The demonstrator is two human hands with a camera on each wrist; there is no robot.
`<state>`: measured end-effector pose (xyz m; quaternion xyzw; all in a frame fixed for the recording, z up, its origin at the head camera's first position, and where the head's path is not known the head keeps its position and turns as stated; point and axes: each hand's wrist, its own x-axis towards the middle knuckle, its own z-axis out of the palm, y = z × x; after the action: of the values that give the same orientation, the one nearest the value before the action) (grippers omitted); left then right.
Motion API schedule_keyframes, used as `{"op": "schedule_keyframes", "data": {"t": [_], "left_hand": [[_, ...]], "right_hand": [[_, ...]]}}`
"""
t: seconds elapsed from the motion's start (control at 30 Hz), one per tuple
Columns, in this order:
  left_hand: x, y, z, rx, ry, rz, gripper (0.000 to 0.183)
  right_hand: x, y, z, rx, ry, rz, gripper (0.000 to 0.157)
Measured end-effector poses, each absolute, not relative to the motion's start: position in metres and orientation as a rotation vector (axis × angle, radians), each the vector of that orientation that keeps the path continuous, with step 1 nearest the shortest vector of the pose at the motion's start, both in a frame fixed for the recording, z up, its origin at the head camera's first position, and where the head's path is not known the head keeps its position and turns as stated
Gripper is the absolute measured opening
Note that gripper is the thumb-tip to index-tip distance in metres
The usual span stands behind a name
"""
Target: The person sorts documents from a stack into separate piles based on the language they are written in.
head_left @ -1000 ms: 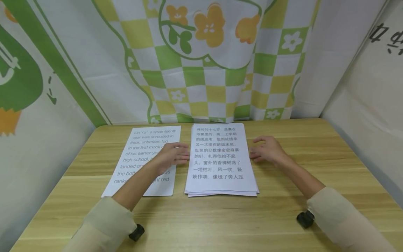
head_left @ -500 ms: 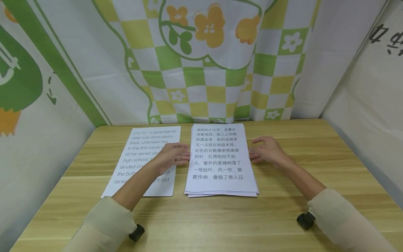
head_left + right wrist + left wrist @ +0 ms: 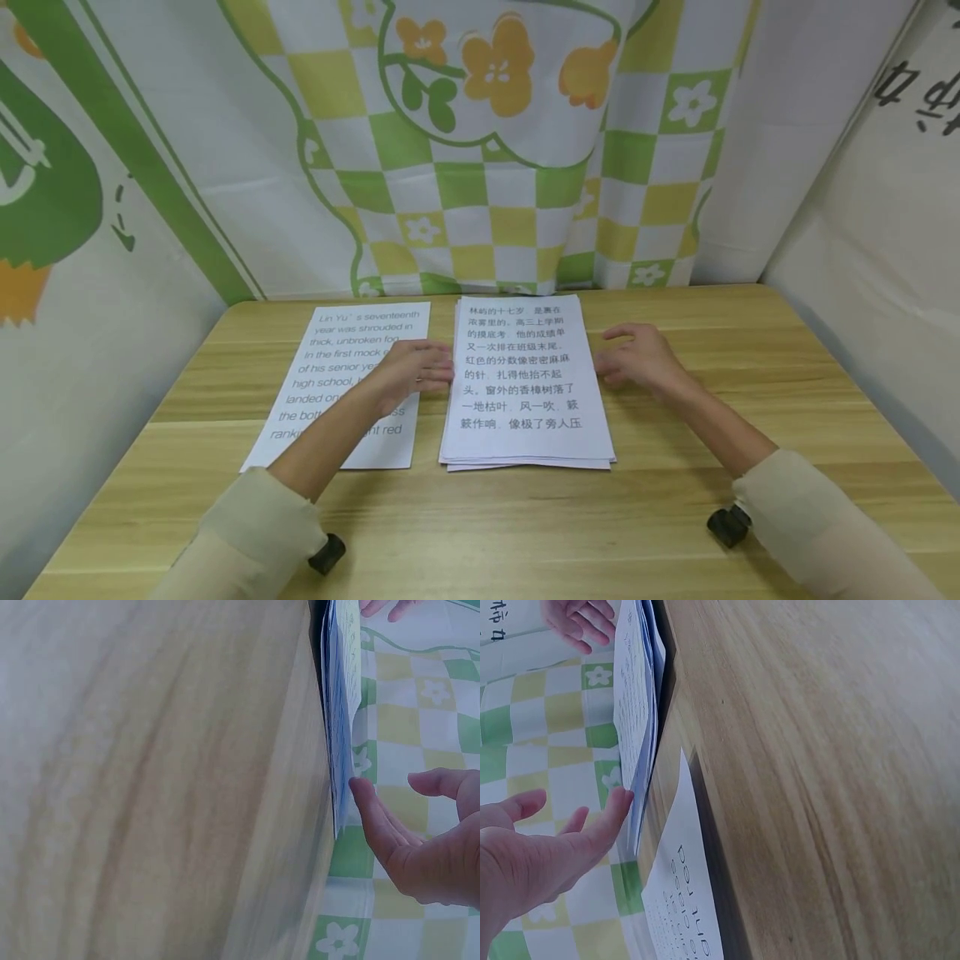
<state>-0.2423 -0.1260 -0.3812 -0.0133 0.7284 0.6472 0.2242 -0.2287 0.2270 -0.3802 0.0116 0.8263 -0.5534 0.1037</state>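
Note:
A stack of white paper sheets (image 3: 517, 375) printed with Chinese text lies in the middle of the wooden table, its lower sheets sticking out slightly unevenly at the near edge. My left hand (image 3: 411, 373) reaches over a sheet with English text (image 3: 360, 337), fingertips at the stack's left edge. In the left wrist view, a fingertip of that hand (image 3: 551, 859) meets the edge of the stack (image 3: 634, 712). On the opposite side, my right hand (image 3: 640, 363) has its fingertips at the right edge. The right wrist view shows this hand (image 3: 431, 851) with loosely extended fingers against the stack (image 3: 341, 727).
A checked, flowered cloth (image 3: 480, 200) hangs behind the table's far edge. White cloth walls (image 3: 885, 250) stand on both sides. Dark wrist devices (image 3: 327, 554) sit under the sleeves. Bare wood (image 3: 525, 533) shows at the near side of the table (image 3: 750, 350).

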Motion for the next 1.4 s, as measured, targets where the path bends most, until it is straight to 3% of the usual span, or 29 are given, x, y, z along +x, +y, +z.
{"op": "schedule_keyframes", "data": {"t": [0.5, 1.4], "left_hand": [[-0.247, -0.122, -0.387, -0.079, 2.008, 1.828, 0.045], [-0.261, -0.109, -0.395, -0.169, 2.075, 1.767, 0.046]], "right_hand": [[-0.240, 0.224, -0.391, 0.136, 2.303, -1.765, 0.057], [-0.247, 0.227, -0.398, 0.111, 2.221, -1.748, 0.044]]}}
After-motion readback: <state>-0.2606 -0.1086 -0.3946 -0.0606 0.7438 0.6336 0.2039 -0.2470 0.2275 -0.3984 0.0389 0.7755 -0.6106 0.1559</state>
